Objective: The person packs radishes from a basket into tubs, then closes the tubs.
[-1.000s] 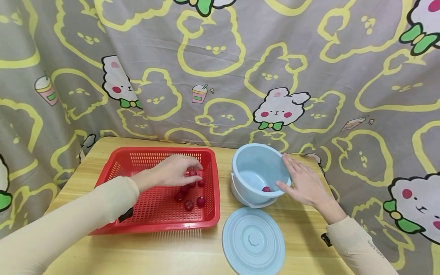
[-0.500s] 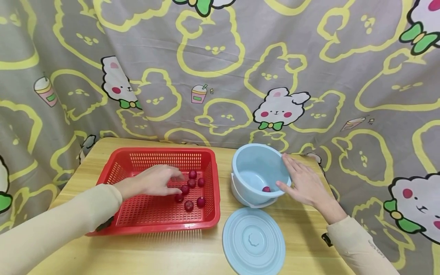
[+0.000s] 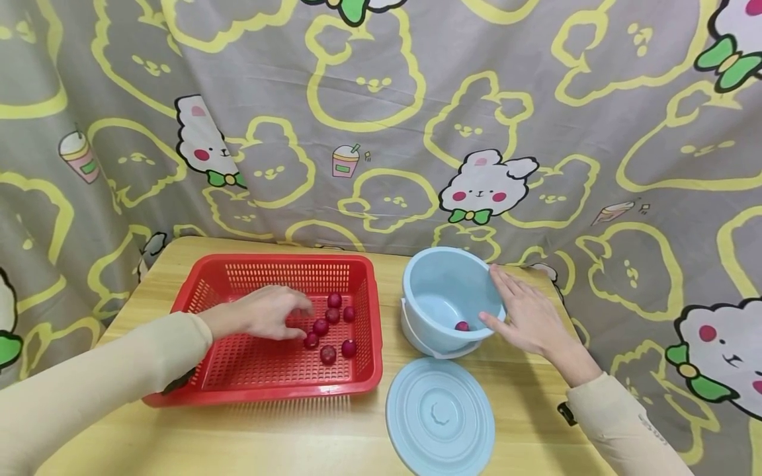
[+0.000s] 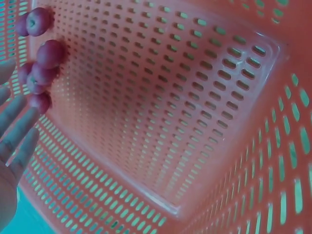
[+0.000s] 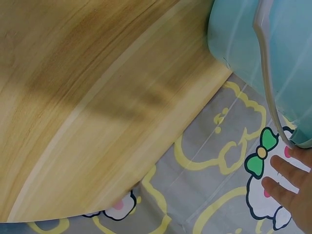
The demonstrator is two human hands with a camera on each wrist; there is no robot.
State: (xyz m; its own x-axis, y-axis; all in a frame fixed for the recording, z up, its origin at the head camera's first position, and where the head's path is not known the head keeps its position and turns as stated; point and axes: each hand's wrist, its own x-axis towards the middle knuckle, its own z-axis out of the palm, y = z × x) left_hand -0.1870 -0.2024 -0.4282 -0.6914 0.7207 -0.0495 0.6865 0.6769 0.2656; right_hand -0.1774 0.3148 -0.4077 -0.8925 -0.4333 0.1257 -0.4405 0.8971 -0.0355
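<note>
Several small, round, dark-red fruits (image 3: 328, 355) lie in the right half of a red perforated basket (image 3: 286, 395). My left hand (image 3: 270, 314) hovers inside the basket, fingers loosely bent and nothing in its grasp; its thumb tip is right by the leftmost fruit (image 3: 311, 340). In the left wrist view, spread fingers (image 4: 18, 129) show beside the cluster. To the right stands a light-blue bucket (image 3: 425, 328), one red fruit (image 3: 462, 326) on its floor. My right hand (image 3: 526, 314) rests on the bucket's right rim with straight fingers, thumb at the front of the rim.
A light-blue round lid (image 3: 439, 446) lies flat on the wooden table (image 3: 286, 439) in front of the bucket. The bucket's pale handle (image 5: 265, 73) hangs down its side. A grey patterned curtain (image 3: 381, 86) hangs right behind the table's back edge.
My left hand has drawn back leftward from above the fruits, uncovering those at the back. My right hand and the bucket stay put.
</note>
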